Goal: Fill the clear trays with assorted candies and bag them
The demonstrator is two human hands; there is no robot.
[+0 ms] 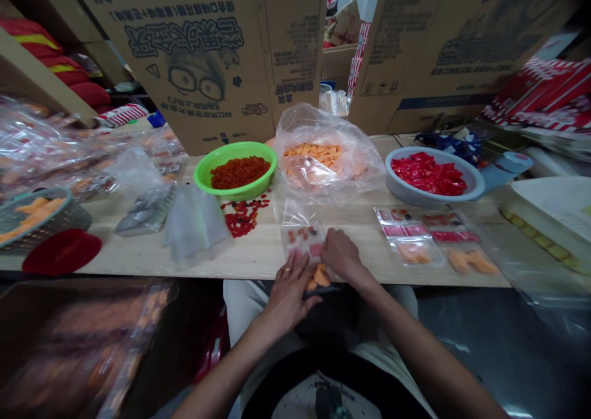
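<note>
At the table's front edge lies a clear plastic tray (pixel 302 235) with small red and dark bits, pink packets and orange pieces (pixel 321 276) in its sections. Clear film reaches past its far end. My left hand (pixel 289 288) grips the tray's left side, fingers over the top and thumb at the near edge. On the right side, my right hand (pixel 340 254) is closed at the tray's edge, its fingertips partly hidden. Two filled trays (pixel 409 237) rest further right. Loose red bits (pixel 242 217) are scattered to the left, beside a stack of clear bags (pixel 194 222).
Behind stand a green bowl (pixel 270 176) of orange-brown bits, a large clear bag (pixel 295 123) of orange pieces and a blue-grey bowl (pixel 392 176) of red packets. Tall cardboard boxes (pixel 258 56) back the table. A basket (pixel 69 213) and red lid (pixel 62 251) sit left.
</note>
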